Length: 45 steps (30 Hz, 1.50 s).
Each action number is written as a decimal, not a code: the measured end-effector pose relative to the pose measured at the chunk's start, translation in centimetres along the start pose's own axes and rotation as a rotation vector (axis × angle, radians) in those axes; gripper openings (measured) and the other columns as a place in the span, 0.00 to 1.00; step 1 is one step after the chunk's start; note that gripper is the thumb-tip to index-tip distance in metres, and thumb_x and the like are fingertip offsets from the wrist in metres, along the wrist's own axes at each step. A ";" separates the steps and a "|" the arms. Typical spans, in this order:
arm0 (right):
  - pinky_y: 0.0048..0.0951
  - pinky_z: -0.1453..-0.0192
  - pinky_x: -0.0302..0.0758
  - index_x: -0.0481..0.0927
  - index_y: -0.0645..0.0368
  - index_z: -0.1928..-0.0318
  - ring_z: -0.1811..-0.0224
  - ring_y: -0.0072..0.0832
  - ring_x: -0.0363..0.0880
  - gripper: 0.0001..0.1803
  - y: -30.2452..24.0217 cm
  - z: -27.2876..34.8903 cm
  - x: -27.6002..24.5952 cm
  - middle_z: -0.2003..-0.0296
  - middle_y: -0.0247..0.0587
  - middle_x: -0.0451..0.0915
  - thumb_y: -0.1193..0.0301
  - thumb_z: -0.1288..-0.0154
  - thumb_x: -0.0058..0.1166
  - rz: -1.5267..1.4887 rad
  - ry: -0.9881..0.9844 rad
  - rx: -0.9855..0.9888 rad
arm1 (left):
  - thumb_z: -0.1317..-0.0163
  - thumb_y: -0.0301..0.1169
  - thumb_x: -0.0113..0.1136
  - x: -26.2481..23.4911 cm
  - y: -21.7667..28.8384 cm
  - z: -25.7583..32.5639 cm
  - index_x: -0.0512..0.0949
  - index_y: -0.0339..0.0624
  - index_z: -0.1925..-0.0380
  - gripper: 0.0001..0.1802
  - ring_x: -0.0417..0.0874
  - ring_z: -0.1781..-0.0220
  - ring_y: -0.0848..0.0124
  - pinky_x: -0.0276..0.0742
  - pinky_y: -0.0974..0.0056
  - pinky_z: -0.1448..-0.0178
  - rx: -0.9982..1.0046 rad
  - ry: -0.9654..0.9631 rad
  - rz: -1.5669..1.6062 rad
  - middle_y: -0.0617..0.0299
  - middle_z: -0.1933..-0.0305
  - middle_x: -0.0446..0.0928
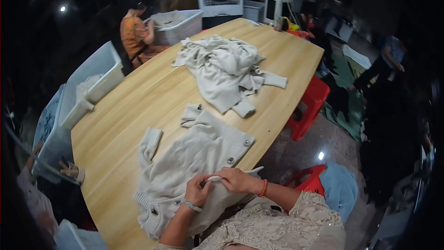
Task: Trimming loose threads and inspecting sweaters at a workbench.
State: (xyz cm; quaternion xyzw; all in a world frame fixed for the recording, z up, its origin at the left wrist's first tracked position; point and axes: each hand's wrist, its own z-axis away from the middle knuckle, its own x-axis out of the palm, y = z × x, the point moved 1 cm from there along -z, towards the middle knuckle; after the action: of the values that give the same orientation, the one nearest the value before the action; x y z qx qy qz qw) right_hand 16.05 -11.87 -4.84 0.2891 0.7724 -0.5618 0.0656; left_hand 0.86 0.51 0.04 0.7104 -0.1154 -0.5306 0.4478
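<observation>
A cream knitted cardigan (185,157) with ribbed edges and round dark buttons (231,160) is spread over the table's near end, part of it hanging toward my lap. My left hand (197,190), a pale bracelet on its wrist, pinches the cardigan's edge between thumb and fingers. Close beside it, my right hand (235,180), with a red bead bracelet, grips the same edge. A short folded bit of knit shows between the two hands. Farther up the table lies a heap of similar cream knitwear (217,65), apart from both hands.
The wooden table (115,125) has a curved edge. White bins (95,92) line its left side. Red stools (311,106) stand at the right, one with blue cloth (340,190). A person in orange (134,32) sits far left; another person's hand (70,171) shows at the left edge.
</observation>
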 end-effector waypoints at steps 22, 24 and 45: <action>0.42 0.55 0.75 0.79 0.57 0.57 0.60 0.48 0.81 0.11 2.2 9.9 -12.7 0.66 0.48 0.81 0.66 0.36 0.55 0.238 -0.346 0.152 | 0.45 0.29 0.71 13.9 1.4 -0.9 0.81 0.35 0.69 0.09 0.75 0.72 0.81 0.72 0.72 0.66 -0.103 -0.123 0.310 0.66 0.75 0.81; 0.45 0.55 0.75 0.80 0.55 0.58 0.59 0.48 0.82 0.13 2.4 10.2 -13.6 0.66 0.48 0.82 0.61 0.37 0.57 0.375 -0.394 0.229 | 0.47 0.32 0.73 13.5 1.5 -0.8 0.81 0.35 0.73 0.12 0.75 0.77 0.78 0.71 0.70 0.70 -0.091 0.017 0.203 0.62 0.79 0.81; 0.47 0.57 0.77 0.74 0.59 0.62 0.60 0.51 0.79 0.08 2.4 12.7 -15.2 0.63 0.48 0.77 0.71 0.40 0.57 0.409 -0.160 0.204 | 0.48 0.29 0.66 18.1 8.5 -6.9 0.80 0.37 0.65 0.11 0.82 0.62 0.53 0.78 0.55 0.56 0.102 -0.224 0.061 0.49 0.65 0.79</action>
State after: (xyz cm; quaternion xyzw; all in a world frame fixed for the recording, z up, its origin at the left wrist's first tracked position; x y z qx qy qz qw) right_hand 26.98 -28.54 -4.88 0.3990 0.6294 -0.6331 0.2094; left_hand 16.83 -12.41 -5.02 0.6647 -0.2131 -0.5862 0.4112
